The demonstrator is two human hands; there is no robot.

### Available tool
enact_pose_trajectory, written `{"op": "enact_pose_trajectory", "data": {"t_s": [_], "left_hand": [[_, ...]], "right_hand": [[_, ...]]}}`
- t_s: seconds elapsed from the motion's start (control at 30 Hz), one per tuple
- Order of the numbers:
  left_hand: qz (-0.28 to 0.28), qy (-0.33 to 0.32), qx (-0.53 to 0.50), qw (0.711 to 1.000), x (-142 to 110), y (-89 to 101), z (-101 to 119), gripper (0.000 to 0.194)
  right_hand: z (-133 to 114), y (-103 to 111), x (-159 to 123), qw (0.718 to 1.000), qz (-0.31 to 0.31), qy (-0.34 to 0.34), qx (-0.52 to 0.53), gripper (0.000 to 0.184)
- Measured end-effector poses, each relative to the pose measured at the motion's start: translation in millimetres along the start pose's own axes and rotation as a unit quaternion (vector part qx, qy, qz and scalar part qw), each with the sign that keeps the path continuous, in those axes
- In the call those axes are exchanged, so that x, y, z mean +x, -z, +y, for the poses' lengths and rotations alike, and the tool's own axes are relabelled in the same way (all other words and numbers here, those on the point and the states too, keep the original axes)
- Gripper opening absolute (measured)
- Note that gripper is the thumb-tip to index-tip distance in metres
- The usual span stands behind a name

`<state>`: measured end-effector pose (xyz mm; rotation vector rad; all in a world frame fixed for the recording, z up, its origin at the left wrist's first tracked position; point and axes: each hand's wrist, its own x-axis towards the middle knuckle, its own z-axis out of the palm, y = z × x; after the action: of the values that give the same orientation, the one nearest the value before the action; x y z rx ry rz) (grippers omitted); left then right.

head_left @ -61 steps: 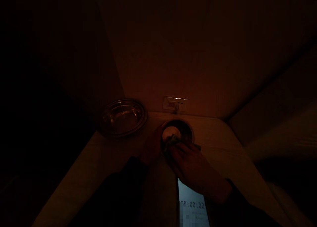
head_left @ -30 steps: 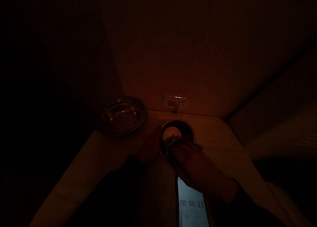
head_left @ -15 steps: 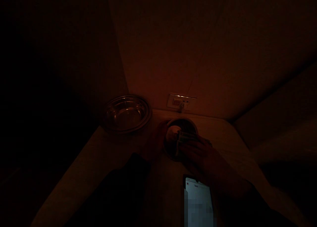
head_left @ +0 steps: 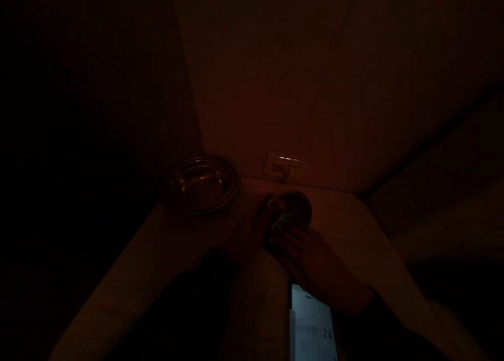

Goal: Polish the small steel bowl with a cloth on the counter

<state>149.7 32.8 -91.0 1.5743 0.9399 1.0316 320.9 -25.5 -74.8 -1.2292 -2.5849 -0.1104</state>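
In very dim light, a small round metal bowl [head_left: 305, 206] sits on the wooden tabletop. My left hand [head_left: 250, 232] grips its left side, with fingers at the rim. A folded, light-patterned cloth [head_left: 286, 219] lies under the fingers of my right hand [head_left: 307, 253], pressed against the near inside of the bowl. That hand covers much of the bowl's near side. Darkness hides the finer detail of the fingers.
A wider, shiny metal bowl [head_left: 200, 185] rests at the table's back left corner. Behind the small bowl, a wall socket [head_left: 285, 165] holds a plug. A lit phone [head_left: 311, 316] lies near me, below my right hand. Walls border the tabletop [head_left: 358, 235].
My right hand and the cloth have moved left and slightly down across the small bowl. More of the phone's screen shows. My left hand stays at the bowl, its fingers now further over the rim.
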Motion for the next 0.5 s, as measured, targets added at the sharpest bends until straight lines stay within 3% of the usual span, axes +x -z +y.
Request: {"op": "enact_pose_trajectory", "data": {"t_s": [0.2,0.37,0.5], "left_hand": [[0.047,0.010,0.059,0.997,3,2.2,7,0.045],[0.060,-0.019,0.102,0.993,0,1.4,-8,0.044],[0.077,0.008,0.132,0.988,1,3.7,-12,0.044]], "right_hand": [[13,10,-8,0.999,-0.035,0.036,0.007,0.036],[-13,6,18,0.997,-0.019,0.026,0.070,0.037],[-26,8,34,0.991,-0.026,-0.024,0.131,0.035]]}}
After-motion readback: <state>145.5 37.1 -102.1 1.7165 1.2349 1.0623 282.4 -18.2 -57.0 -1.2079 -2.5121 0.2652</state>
